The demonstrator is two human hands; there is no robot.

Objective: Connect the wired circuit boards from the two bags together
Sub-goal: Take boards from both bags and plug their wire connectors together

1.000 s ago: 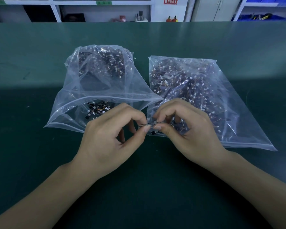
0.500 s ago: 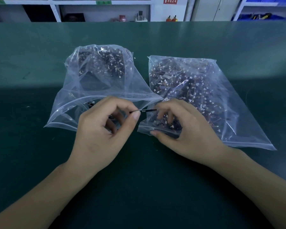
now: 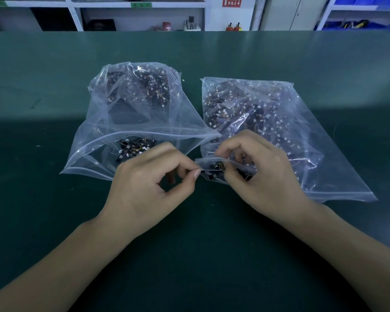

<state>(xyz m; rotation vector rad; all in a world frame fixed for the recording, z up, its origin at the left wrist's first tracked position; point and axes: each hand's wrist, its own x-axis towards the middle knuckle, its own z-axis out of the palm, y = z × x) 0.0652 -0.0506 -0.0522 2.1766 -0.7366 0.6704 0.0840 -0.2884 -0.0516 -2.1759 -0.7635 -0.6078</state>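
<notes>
Two clear zip bags of small black wired circuit boards with white connectors lie on the green table. The left bag (image 3: 126, 113) gapes open toward me, a few boards (image 3: 133, 148) lying near its mouth. The right bag (image 3: 279, 122) lies flatter. My left hand (image 3: 151, 183) pinches one end of a small black board (image 3: 208, 171) between thumb and forefinger. My right hand (image 3: 257, 174) pinches a second black board with yellow wires (image 3: 218, 165) at the right bag's open corner. The two boards meet between my fingertips; whether they are joined is hidden.
The green table (image 3: 189, 255) stretches wide in front of and beside the bags. White shelving (image 3: 140, 16) with small items and blue bins stands behind the table's far edge.
Both hands have come back down and together by the right bag's corner. The thin board stretched between them half a second ago now sits lower, against a second board in my right fingers.
</notes>
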